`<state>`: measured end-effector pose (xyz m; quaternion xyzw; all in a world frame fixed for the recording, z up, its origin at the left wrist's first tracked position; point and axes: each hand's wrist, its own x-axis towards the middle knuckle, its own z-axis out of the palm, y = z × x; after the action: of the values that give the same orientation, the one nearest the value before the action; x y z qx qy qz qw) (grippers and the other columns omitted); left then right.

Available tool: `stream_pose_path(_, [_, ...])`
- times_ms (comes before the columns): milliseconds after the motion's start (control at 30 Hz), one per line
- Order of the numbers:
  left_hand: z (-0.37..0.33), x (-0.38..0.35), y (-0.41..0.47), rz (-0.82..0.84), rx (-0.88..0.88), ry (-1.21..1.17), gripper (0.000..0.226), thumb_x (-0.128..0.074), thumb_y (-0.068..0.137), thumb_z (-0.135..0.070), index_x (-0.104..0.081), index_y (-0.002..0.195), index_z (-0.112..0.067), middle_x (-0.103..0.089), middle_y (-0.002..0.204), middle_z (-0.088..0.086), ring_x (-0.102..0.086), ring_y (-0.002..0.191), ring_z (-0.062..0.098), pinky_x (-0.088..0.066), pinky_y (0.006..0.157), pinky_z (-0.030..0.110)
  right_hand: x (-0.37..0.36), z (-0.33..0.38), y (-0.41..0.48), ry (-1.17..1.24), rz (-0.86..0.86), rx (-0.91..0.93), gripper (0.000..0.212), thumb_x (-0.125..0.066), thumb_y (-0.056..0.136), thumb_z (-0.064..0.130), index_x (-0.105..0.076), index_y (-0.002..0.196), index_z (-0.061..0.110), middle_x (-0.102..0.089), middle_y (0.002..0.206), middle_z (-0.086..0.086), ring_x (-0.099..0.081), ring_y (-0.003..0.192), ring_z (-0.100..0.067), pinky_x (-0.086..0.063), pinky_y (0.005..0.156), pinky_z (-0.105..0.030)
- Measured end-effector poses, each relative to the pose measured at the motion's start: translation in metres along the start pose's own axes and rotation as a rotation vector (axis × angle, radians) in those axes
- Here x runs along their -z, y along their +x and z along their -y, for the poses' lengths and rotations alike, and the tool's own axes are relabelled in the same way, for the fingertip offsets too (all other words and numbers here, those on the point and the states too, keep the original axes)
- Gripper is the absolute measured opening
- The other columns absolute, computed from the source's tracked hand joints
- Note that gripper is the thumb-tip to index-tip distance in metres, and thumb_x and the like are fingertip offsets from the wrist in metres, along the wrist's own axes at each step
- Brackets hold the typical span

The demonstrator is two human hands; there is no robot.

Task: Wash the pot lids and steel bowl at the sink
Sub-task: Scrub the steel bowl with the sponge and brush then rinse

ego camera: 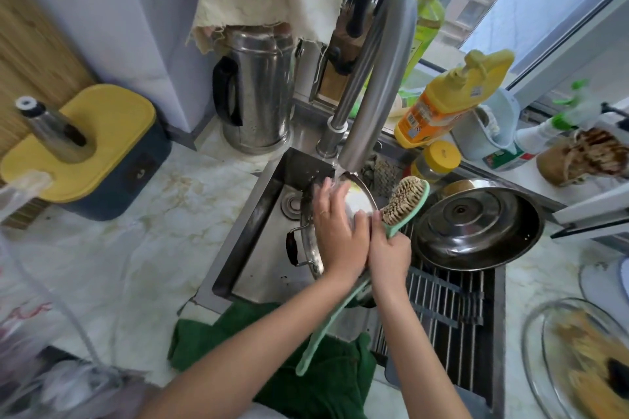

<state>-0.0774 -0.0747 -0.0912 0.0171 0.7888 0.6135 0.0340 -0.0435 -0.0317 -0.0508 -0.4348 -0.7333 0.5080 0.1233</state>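
Observation:
A round steel dish (361, 194) is tilted up in the sink (258, 214) under the running faucet (371, 78); I cannot tell whether it is a bowl or a lid. My left hand (335, 228) presses flat against it with its fingers spread in the water stream. My right hand (388, 255) grips the handle of a green scrub brush (403, 197), bristle head pointing up beside the dish. A steel pot (308, 248) with black handles lies beneath my hands. A steel lid (466, 218) with a centre knob rests in a wide steel basin (524, 235) on the rack.
A black wire drying rack (449, 303) covers the sink's right half. A steel kettle (258, 95), knife block (343, 54) and yellow soap bottle (452, 99) stand behind it. A green cloth (323, 384) hangs on the front edge. A glass dish (578, 360) sits on the counter at right.

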Motion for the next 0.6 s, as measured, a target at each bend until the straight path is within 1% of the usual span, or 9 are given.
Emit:
stream_pose_path(33, [0.003, 0.001, 0.005, 0.000, -0.022, -0.028, 0.039, -0.047, 0.082, -0.025, -0.060, 0.119, -0.024, -0.040, 0.146, 0.001, -0.030, 0.138, 0.009, -0.023, 0.112, 0.020, 0.000, -0.001, -0.002, -0.022, 0.003, 0.023, 0.039, -0.053, 0.096, 0.034, -0.058, 0.062, 0.018, -0.060, 0.060, 0.000, -0.056, 0.056, -0.013, -0.040, 0.055, -0.028])
stream_pose_path(100, [0.005, 0.011, 0.038, 0.006, 0.142, -0.204, 0.022, -0.049, 0.076, -0.030, -0.063, 0.093, -0.029, -0.060, 0.122, 0.002, -0.053, 0.116, 0.013, -0.040, 0.100, 0.025, 0.003, -0.001, -0.006, -0.076, 0.017, 0.081, 0.043, -0.053, 0.096, 0.035, -0.052, 0.056, 0.019, -0.055, 0.054, 0.001, -0.052, 0.052, -0.015, -0.037, 0.052, -0.029])
stream_pose_path(167, [0.010, 0.020, 0.070, 0.016, 0.397, -0.327, 0.016, -0.051, 0.081, -0.031, -0.064, 0.085, -0.023, -0.065, 0.089, -0.001, -0.059, 0.084, 0.017, -0.046, 0.082, 0.033, 0.007, -0.001, -0.007, -0.134, 0.036, 0.139, 0.050, -0.054, 0.095, 0.037, -0.046, 0.050, 0.017, -0.049, 0.048, 0.002, -0.048, 0.047, -0.017, -0.035, 0.050, -0.029])
stream_pose_path(200, [0.010, 0.022, 0.072, 0.024, 0.439, -0.323, 0.017, -0.050, 0.087, -0.027, -0.066, 0.089, -0.020, -0.064, 0.087, -0.002, -0.057, 0.083, 0.017, -0.045, 0.081, 0.033, 0.006, -0.001, -0.006, -0.162, 0.035, 0.156, 0.052, -0.054, 0.095, 0.037, -0.045, 0.049, 0.017, -0.048, 0.047, 0.002, -0.047, 0.046, -0.016, -0.034, 0.049, -0.029])
stream_pose_path(300, [0.003, 0.013, 0.029, 0.041, 0.184, -0.098, 0.035, -0.038, 0.094, -0.023, -0.062, 0.118, -0.015, -0.049, 0.135, -0.010, -0.040, 0.130, 0.009, -0.031, 0.111, 0.030, 0.003, 0.000, -0.002, -0.153, 0.033, 0.169, 0.048, -0.056, 0.095, 0.036, -0.052, 0.051, 0.015, -0.054, 0.049, 0.001, -0.050, 0.046, -0.015, -0.037, 0.048, -0.029])
stream_pose_path(367, [-0.002, 0.009, 0.000, 0.030, 0.021, 0.001, 0.032, -0.041, 0.094, -0.019, -0.058, 0.121, -0.020, -0.031, 0.140, -0.024, -0.014, 0.142, 0.003, -0.010, 0.117, 0.023, -0.001, -0.001, -0.002, -0.134, 0.039, 0.174, 0.042, -0.056, 0.095, 0.035, -0.060, 0.061, 0.012, -0.062, 0.057, -0.002, -0.057, 0.051, -0.016, -0.043, 0.050, -0.031])
stream_pose_path(400, [-0.005, 0.011, 0.000, 0.009, -0.024, -0.002, 0.028, -0.042, 0.095, -0.015, -0.060, 0.116, -0.020, -0.033, 0.138, -0.026, -0.014, 0.143, 0.004, -0.009, 0.117, 0.022, -0.002, -0.001, -0.002, -0.139, 0.036, 0.189, 0.040, -0.056, 0.095, 0.035, -0.062, 0.063, 0.012, -0.063, 0.058, -0.003, -0.059, 0.053, -0.017, -0.044, 0.051, -0.031])
stream_pose_path(500, [-0.011, 0.019, 0.035, -0.045, 0.131, -0.184, 0.028, -0.041, 0.092, -0.005, -0.060, 0.078, -0.019, -0.062, 0.115, -0.003, -0.049, 0.122, 0.017, -0.032, 0.106, 0.027, 0.002, 0.000, -0.004, -0.128, 0.051, 0.202, 0.041, -0.057, 0.094, 0.034, -0.057, 0.058, 0.015, -0.060, 0.056, -0.002, -0.057, 0.052, -0.018, -0.045, 0.052, -0.032])
stream_pose_path(600, [-0.004, 0.019, 0.089, 0.174, 0.356, -0.130, 0.025, -0.045, 0.094, -0.012, -0.067, 0.090, -0.001, -0.065, 0.106, 0.024, -0.059, 0.097, 0.030, -0.040, 0.078, 0.031, 0.021, -0.001, -0.001, 0.068, 0.078, 0.088, 0.033, -0.060, 0.093, 0.030, -0.058, 0.063, 0.016, -0.055, 0.056, 0.002, -0.050, 0.050, -0.014, -0.040, 0.048, -0.025])
